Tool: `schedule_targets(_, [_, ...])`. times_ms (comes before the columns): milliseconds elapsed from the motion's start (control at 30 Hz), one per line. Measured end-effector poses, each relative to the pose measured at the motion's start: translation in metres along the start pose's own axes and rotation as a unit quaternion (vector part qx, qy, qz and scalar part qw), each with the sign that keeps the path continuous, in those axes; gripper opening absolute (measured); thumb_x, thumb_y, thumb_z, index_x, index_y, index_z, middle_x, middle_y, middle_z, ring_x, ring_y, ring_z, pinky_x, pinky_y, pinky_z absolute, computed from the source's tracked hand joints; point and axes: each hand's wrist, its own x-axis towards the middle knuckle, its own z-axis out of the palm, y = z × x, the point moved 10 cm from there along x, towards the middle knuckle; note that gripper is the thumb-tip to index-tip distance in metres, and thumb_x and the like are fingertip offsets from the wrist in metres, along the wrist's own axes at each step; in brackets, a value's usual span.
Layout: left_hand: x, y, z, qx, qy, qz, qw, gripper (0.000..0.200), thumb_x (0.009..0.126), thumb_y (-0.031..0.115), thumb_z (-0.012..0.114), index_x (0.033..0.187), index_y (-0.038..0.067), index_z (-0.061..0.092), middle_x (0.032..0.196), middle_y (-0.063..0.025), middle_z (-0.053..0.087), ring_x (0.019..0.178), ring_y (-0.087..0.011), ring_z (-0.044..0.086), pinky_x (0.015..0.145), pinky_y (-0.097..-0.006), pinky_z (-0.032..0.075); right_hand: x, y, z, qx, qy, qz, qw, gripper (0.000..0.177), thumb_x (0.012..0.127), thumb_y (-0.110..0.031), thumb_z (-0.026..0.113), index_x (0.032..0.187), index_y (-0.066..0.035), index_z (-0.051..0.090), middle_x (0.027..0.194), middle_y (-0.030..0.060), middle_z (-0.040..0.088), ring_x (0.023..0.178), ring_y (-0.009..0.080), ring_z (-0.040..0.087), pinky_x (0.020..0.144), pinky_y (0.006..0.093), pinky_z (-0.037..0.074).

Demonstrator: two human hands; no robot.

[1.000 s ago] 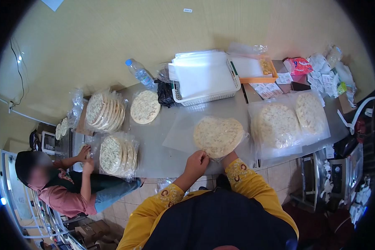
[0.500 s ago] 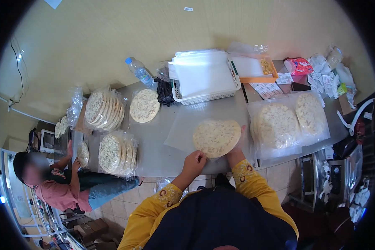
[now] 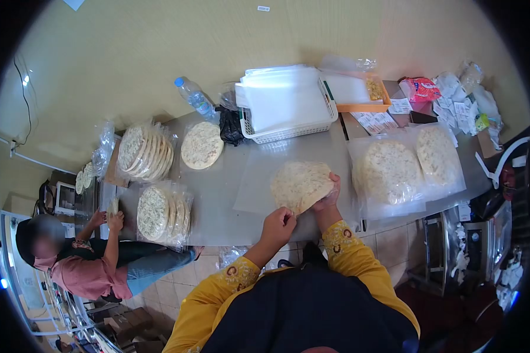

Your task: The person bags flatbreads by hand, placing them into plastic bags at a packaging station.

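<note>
A flat round pizza (image 3: 301,183) with pale topping is in front of me, most of it inside a clear plastic bag (image 3: 253,191) that spreads to its left. My left hand (image 3: 280,226) is pinched at the bag's near edge, close to the pizza's lower rim. My right hand (image 3: 328,197) grips the pizza's right edge, with the thumb on top and the other fingers hidden beneath. To the right lie bagged pizzas (image 3: 393,173) in a stack. A bare-looking pizza (image 3: 202,145) rests farther left on the metal table (image 3: 224,226).
A white basket (image 3: 288,136) of plastic sheets stands at the back, beside an orange tray (image 3: 362,108). Bagged pizza stacks (image 3: 153,212) and a water bottle (image 3: 195,99) are on the left. At the table's left end a co-worker (image 3: 88,265) handles another pizza.
The pizza has shifted slightly left and away from me, deeper into the bag. My right hand has moved up along its edge. The co-worker's hands have come together around their pizza.
</note>
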Motion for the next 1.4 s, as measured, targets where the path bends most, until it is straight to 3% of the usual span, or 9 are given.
schedule_targets(400, [0.002,-0.013,-0.013,-0.051,-0.003,-0.067,0.996,0.014,0.079,0.015,0.06,0.077,0.001,0.058,0.065,-0.0081,0.058,0.057,-0.0142,0.053,0.054,-0.0281,0.043,-0.006,0.013,0.022,-0.02,-0.107,0.064,0.992,0.061,0.068,-0.021,0.052,0.124,0.002,0.045,0.117,0.0207,0.056,0.102,0.037,0.058,0.088,0.0471,0.05])
schedule_targets(500, [-0.002,-0.023,-0.018,-0.072,0.002,-0.064,0.995,0.014,0.081,0.013,0.061,0.076,0.001,0.057,0.063,-0.003,0.057,0.057,-0.0073,0.052,0.052,-0.0236,0.043,0.001,0.014,-0.018,-0.109,-0.038,0.175,0.978,0.059,0.068,-0.011,0.05,0.125,0.003,0.043,0.117,0.022,0.055,0.104,0.0372,0.057,0.09,0.0483,0.048])
schedule_targets(600, [-0.005,-0.022,-0.023,-0.049,-0.007,-0.07,0.996,0.013,0.081,0.013,0.06,0.076,0.002,0.057,0.064,-0.003,0.056,0.057,-0.0074,0.052,0.053,-0.0234,0.044,-0.01,0.004,-0.026,-0.168,0.016,0.176,0.97,0.059,0.069,-0.004,0.049,0.127,0.004,0.04,0.119,0.0226,0.053,0.107,0.0374,0.055,0.093,0.0495,0.046])
schedule_targets(800, [-0.002,-0.006,-0.037,-0.066,0.035,-0.056,0.996,0.013,0.078,0.014,0.061,0.075,0.002,0.057,0.065,-0.0082,0.057,0.056,-0.0156,0.053,0.052,-0.0289,0.043,-0.016,0.044,-0.016,-0.147,0.023,0.003,0.989,0.062,0.071,0.002,0.049,0.131,-0.001,0.036,0.123,0.0195,0.05,0.112,0.0353,0.052,0.094,0.0474,0.046])
schedule_targets(900, [-0.008,-0.006,-0.044,0.027,0.034,-0.026,0.999,0.012,0.077,0.014,0.061,0.076,0.003,0.057,0.069,-0.0117,0.058,0.06,-0.0248,0.057,0.055,-0.0341,0.045,-0.039,0.045,0.008,-0.282,0.049,-0.009,0.958,0.06,0.073,0.006,0.051,0.131,-0.003,0.037,0.123,0.0173,0.051,0.113,0.0335,0.052,0.095,0.0465,0.046])
schedule_targets(1000, [-0.028,-0.009,-0.033,0.065,0.012,0.001,0.998,0.01,0.078,0.012,0.061,0.077,0.003,0.057,0.073,-0.0141,0.058,0.066,-0.03,0.059,0.06,-0.0363,0.047,-0.056,0.064,-0.019,-0.241,0.086,0.15,0.955,0.057,0.076,0.007,0.054,0.13,-0.004,0.038,0.123,0.0147,0.051,0.114,0.0316,0.05,0.096,0.0466,0.044])
schedule_targets(1133, [-0.039,0.001,-0.023,0.095,-0.003,0.025,0.995,0.011,0.078,0.013,0.059,0.077,0.003,0.055,0.077,-0.0156,0.057,0.073,-0.0352,0.057,0.064,-0.0421,0.046,-0.044,0.103,-0.044,-0.173,0.085,0.107,0.975,0.051,0.081,-0.001,0.058,0.129,-0.002,0.04,0.126,0.0162,0.049,0.114,0.0303,0.051,0.097,0.0461,0.043])
schedule_targets(1300, [-0.058,-0.023,-0.037,0.156,-0.005,0.024,0.988,0.012,0.077,0.014,0.058,0.079,0.003,0.054,0.077,-0.0161,0.057,0.075,-0.0367,0.057,0.065,-0.0453,0.045,-0.036,0.123,-0.057,-0.204,0.102,0.258,0.939,0.047,0.085,-0.01,0.058,0.127,-0.001,0.042,0.123,0.0165,0.053,0.112,0.03,0.053,0.098,0.0471,0.041])
schedule_targets(1400, [-0.075,-0.029,-0.032,0.14,-0.014,0.016,0.99,0.012,0.076,0.014,0.058,0.077,0.002,0.054,0.076,-0.0162,0.056,0.075,-0.0369,0.056,0.065,-0.0456,0.045,-0.033,0.12,-0.07,-0.172,0.133,0.252,0.943,0.049,0.086,-0.015,0.058,0.13,-0.002,0.04,0.126,0.0145,0.051,0.115,0.031,0.051,0.098,0.0489,0.041])
